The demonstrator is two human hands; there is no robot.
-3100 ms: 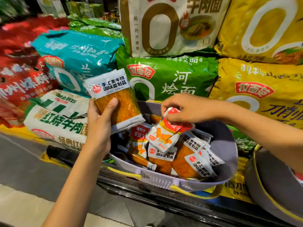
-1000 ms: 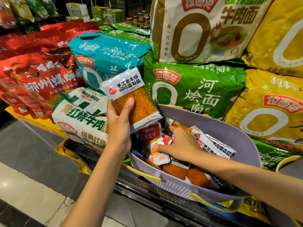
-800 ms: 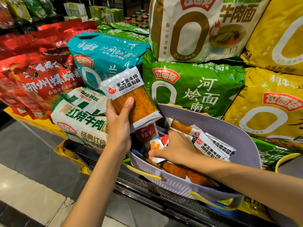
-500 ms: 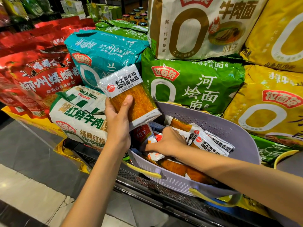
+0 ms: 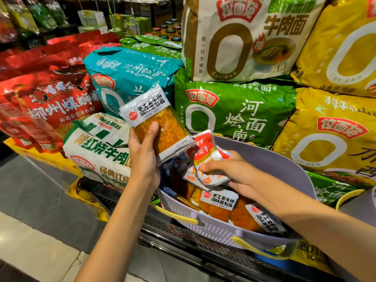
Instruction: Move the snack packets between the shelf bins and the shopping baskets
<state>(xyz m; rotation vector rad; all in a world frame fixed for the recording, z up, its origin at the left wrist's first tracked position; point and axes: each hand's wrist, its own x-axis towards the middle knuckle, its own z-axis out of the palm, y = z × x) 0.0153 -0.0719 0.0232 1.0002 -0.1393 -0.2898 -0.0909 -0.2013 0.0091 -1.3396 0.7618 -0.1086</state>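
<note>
Head: right fingers (image 5: 213, 166) pinch red-white packet (image 5: 203, 153) over basket (image 5: 284, 161).

The basket (image 5: 284, 165) is pale lilac with a fine dot grid and yellow handles (image 5: 177, 217). The raised packet (image 5: 160, 127) is orange with white ends and black print. The small packets (image 5: 205, 159) to its right are white, red and orange. Farther back are a red bag (image 5: 57, 102), a teal bag (image 5: 130, 72), a green bag (image 5: 234, 110) and a yellow bag (image 5: 329, 129).

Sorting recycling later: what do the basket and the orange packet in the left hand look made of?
Basket: probably moulded matt lilac plastic, judging by the rows of small perforations. Orange packet: seemingly glossy clear plastic film; contents show through, white printed band on top.
</note>
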